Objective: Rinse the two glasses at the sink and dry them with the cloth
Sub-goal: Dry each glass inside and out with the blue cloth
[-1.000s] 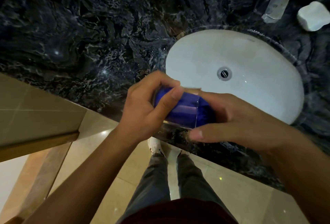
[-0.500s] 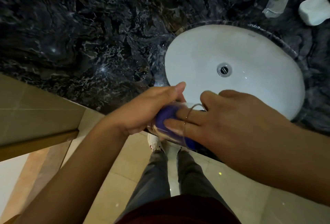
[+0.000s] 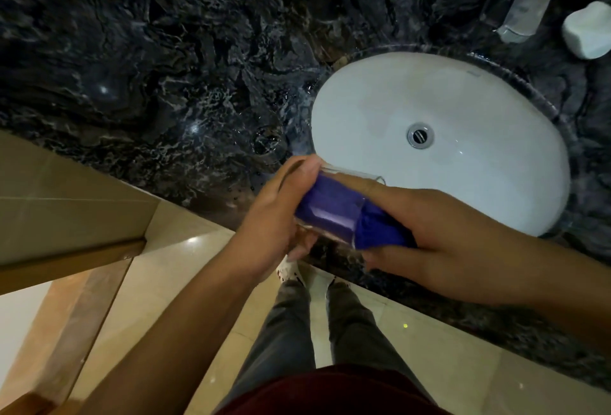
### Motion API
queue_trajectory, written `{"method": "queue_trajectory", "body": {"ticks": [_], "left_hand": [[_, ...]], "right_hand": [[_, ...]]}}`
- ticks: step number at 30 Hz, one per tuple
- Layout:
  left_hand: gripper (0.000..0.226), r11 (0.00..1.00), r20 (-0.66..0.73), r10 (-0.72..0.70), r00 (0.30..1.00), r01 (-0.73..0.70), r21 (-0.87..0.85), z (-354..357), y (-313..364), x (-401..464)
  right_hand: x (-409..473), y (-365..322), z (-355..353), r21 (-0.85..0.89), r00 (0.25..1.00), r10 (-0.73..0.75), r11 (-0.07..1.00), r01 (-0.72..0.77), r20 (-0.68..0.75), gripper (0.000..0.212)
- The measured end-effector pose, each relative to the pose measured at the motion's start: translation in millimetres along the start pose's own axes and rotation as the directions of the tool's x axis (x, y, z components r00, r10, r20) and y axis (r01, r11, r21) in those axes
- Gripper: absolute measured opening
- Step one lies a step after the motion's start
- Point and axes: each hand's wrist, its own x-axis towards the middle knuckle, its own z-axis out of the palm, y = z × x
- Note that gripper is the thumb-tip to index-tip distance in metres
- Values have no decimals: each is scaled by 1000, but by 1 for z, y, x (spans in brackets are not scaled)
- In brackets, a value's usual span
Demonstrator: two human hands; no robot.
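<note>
Clear glass (image 3: 325,208) on its side, blue cloth (image 3: 377,231) stuffed inside; second glass (image 3: 266,145) upright on counter.

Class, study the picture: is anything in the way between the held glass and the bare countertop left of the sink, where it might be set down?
Yes, the second glass stands on the countertop, just beyond the held glass.

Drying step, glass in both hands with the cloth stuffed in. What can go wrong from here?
1. The held glass is over the counter edge, above the floor; a slip from the left hand likely means a break.
2. The right hand pushes the blue cloth inside; too much force could crack it.
3. The second glass sits nearby and could be knocked.
</note>
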Motion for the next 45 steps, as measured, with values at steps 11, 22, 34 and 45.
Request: {"method": "queue_trajectory", "body": {"ticks": [11, 22, 34, 45], "left_hand": [[28, 908, -29, 384, 923, -372, 195, 5, 19, -1], [36, 812, 284, 535, 795, -577, 85, 5, 56, -3], [56, 911, 161, 299, 940, -332, 247, 5, 43, -5], [61, 951, 199, -92, 976, 26, 309, 3, 47, -6]], "right_hand": [[4, 9, 14, 908, 997, 73, 416, -56, 28, 57], [-14, -19, 46, 820, 973, -189, -573, 1, -134, 45], [-17, 0, 53, 997, 995, -64, -25, 72, -74, 41], [-25, -9, 27, -271, 944, -198, 954, 124, -265, 60]]}}
